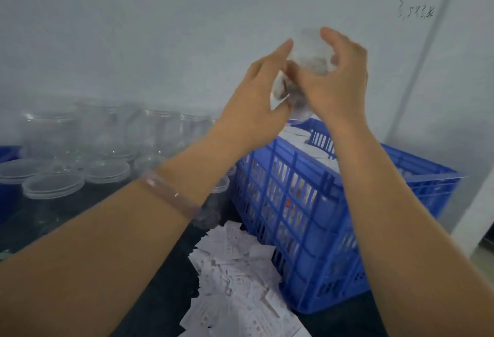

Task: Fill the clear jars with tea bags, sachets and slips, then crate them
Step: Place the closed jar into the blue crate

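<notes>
empty jars [107, 128] left, crate [334, 203] right, slips [240, 278] before crate

A dark surface [32, 219] lies below me. Behind it stands a pale wall [133, 29], with dark scribbled marks [415, 10] high above the surface's right end; I cannot read them. A grey strip [427, 43] slants down the wall toward that end. Something blue [5, 203] sits at the surface's left edge. A clear bangle [171, 195] rings my left wrist, above the surface.
</notes>
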Tool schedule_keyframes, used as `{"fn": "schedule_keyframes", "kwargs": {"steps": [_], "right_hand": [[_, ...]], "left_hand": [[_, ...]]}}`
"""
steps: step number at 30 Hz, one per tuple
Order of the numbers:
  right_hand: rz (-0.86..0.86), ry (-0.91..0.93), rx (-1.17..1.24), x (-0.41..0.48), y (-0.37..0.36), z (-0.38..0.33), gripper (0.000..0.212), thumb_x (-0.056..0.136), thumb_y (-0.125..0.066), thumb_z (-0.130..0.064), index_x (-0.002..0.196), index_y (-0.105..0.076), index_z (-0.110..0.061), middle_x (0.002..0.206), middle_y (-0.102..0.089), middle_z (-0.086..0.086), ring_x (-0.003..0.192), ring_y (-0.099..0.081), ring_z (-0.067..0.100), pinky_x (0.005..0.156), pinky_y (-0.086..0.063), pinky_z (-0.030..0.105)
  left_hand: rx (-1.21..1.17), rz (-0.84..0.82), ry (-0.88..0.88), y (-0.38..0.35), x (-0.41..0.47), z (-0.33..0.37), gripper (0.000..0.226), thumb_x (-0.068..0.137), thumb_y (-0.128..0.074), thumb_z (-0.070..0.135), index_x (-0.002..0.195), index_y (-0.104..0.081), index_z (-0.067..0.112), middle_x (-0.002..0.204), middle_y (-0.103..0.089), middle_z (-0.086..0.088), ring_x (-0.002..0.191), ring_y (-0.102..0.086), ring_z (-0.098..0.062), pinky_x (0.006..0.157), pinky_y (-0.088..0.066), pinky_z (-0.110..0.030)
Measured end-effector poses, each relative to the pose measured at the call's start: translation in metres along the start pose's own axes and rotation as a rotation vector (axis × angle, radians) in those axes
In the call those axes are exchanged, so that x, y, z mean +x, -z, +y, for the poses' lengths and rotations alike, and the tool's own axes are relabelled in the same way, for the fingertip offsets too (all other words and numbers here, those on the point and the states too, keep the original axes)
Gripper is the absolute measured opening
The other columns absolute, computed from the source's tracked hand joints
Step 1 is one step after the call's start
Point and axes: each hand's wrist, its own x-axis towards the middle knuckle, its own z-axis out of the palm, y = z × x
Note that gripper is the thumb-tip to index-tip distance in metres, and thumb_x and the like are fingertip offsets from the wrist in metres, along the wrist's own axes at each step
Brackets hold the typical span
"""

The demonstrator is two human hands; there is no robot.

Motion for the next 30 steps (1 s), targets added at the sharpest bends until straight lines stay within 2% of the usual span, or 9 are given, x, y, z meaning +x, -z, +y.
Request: {"fn": "schedule_keyframes", "kwargs": {"steps": [3, 8, 11, 15, 19, 22, 24, 27, 30], "right_hand": [[-0.097, -0.125, -0.111, 0.032, -0.002, 0.04, 0.069, 0.075, -0.079, -0.036, 0.137, -0.052, -0.022, 0.14, -0.041, 0.007, 0.107, -0.05, 0.01, 0.074, -0.033, -0.002], [-0.094, -0.245, -0.3, 0.039, -0.003, 0.104, 0.065, 0.078, -0.071, -0.053, 0.135, -0.053, -0.026, 0.142, -0.041, 0.002, 0.126, -0.042, 0.023, 0.088, -0.03, 0.025], [-0.159, -0.242, -0.542, 0.045, 0.005, 0.125, 0.075, 0.077, -0.07, -0.06, 0.141, -0.047, -0.027, 0.147, -0.038, 0.001, 0.13, -0.034, 0.03, 0.099, -0.034, 0.036], [-0.408, -0.443, -0.599, 0.038, 0.009, 0.147, 0.078, 0.079, -0.076, -0.049, 0.141, -0.042, -0.014, 0.141, -0.046, 0.01, 0.125, -0.045, 0.031, 0.098, -0.037, 0.035], [-0.598, -0.566, -0.591, 0.036, 0.002, 0.149, 0.067, 0.081, -0.077, -0.044, 0.126, -0.052, -0.002, 0.123, -0.059, 0.014, 0.103, -0.06, 0.029, 0.09, -0.052, 0.04], [-0.762, -0.629, -0.681, 0.037, -0.006, 0.152, 0.063, 0.09, -0.062, -0.052, 0.132, -0.054, -0.006, 0.133, -0.056, 0.012, 0.119, -0.056, 0.03, 0.102, -0.047, 0.043], [-0.838, -0.702, -0.643, 0.037, -0.007, 0.152, 0.061, 0.098, -0.048, -0.052, 0.146, -0.043, -0.013, 0.151, -0.042, 0.008, 0.136, -0.043, 0.029, 0.112, -0.035, 0.046], [-0.817, -0.746, -0.608, 0.038, -0.008, 0.156, 0.052, 0.102, -0.041, -0.04, 0.149, -0.038, -0.017, 0.155, -0.035, 0.005, 0.14, -0.036, 0.026, 0.116, -0.029, 0.046], [-0.794, -0.763, -0.559, 0.038, -0.009, 0.161, 0.025, 0.1, -0.039, -0.026, 0.123, -0.047, -0.019, 0.128, -0.045, 0.002, 0.115, -0.046, 0.023, 0.107, -0.037, 0.04]], "left_hand": [[0.035, -0.16, 0.078, -0.019, 0.028, 0.004, 0.063, 0.093, -0.048, 0.003, 0.15, -0.029, 0.019, 0.153, -0.034, -0.005, 0.137, -0.033, -0.016, 0.096, -0.017, -0.005], [0.023, -0.366, 0.325, -0.055, 0.059, -0.012, 0.057, 0.096, -0.036, 0.01, 0.151, -0.026, 0.021, 0.155, -0.032, -0.006, 0.141, -0.032, -0.021, 0.109, -0.026, -0.028], [0.142, -0.491, 0.402, -0.074, 0.065, -0.023, 0.049, 0.099, -0.031, 0.013, 0.147, -0.034, 0.014, 0.151, -0.038, -0.009, 0.136, -0.038, -0.024, 0.105, -0.031, -0.031], [0.459, -0.682, 0.498, -0.09, 0.06, -0.039, 0.04, 0.102, -0.031, 0.021, 0.129, -0.054, 0.001, 0.136, -0.052, -0.015, 0.124, -0.049, -0.032, 0.097, -0.039, -0.037], [0.554, -0.709, 0.455, -0.094, 0.061, -0.051, 0.043, 0.097, -0.031, 0.021, 0.134, -0.048, 0.006, 0.138, -0.05, -0.014, 0.101, -0.049, -0.027, 0.087, -0.038, -0.036], [0.567, -0.675, 0.455, -0.093, 0.062, -0.051, 0.044, 0.096, -0.034, 0.022, 0.134, -0.047, 0.006, 0.126, -0.054, -0.013, 0.091, -0.047, -0.021, 0.079, -0.035, -0.033], [0.568, -0.683, 0.445, -0.092, 0.06, -0.049, 0.044, 0.096, -0.035, 0.021, 0.137, -0.046, 0.007, 0.122, -0.056, -0.013, 0.09, -0.047, -0.022, 0.077, -0.035, -0.032], [0.528, -0.683, 0.384, -0.093, 0.058, -0.051, 0.023, 0.096, -0.034, 0.016, 0.105, -0.054, 0.011, 0.094, -0.056, -0.009, 0.081, -0.045, -0.02, 0.063, -0.034, -0.029], [0.455, -0.601, 0.38, -0.092, 0.053, -0.052, 0.029, 0.095, -0.033, 0.007, 0.066, -0.039, 0.01, 0.078, -0.045, -0.005, 0.071, -0.041, -0.019, 0.063, -0.033, -0.029]]}}
